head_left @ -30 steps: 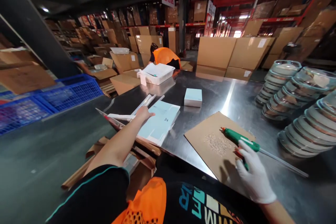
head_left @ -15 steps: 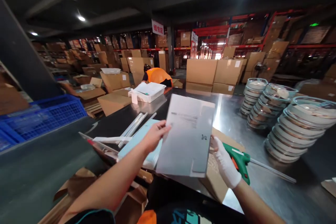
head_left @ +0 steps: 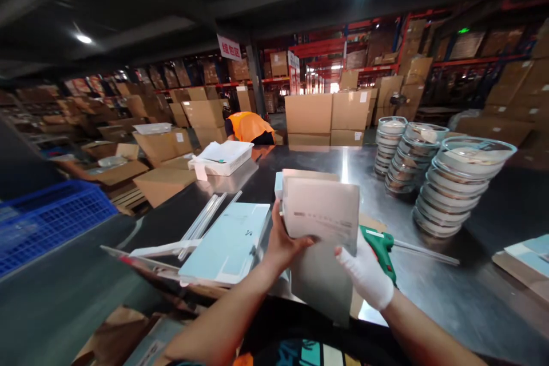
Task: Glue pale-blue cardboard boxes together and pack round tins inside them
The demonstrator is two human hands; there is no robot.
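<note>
Both hands grip a flat, pale grey printed card piece (head_left: pixel 321 257), held upright and tilted above the table's near edge. My left hand (head_left: pixel 285 243) is bare and clasps its left side, thumb across the front. My right hand (head_left: pixel 366 271), in a white glove that leaves the thumb tip bare, grips the right side with the thumb on the front; its other fingers are hidden behind. Brown cardboard and a light-blue edge show behind the card. A flat light-blue printed piece (head_left: pixel 227 240) lies to the left. Beside my right hand lies a green glue gun (head_left: pixel 381 249) with a clear stick.
Several clear glue sticks (head_left: pixel 203 223) lie on the dark metal table (head_left: pixel 300 157). Stacks of round glass-rimmed dishes (head_left: pixel 450 189) stand right. A white basket (head_left: pixel 229 166) holds papers. Left is a blue crate (head_left: pixel 55 223). Beyond, a person in an orange vest (head_left: pixel 251 126) bends near cartons (head_left: pixel 309 114).
The card piece has been drawn nearer and tipped, and my left hand has moved right along with it. The light-blue piece on the left is now uncovered. The view has swung right.
</note>
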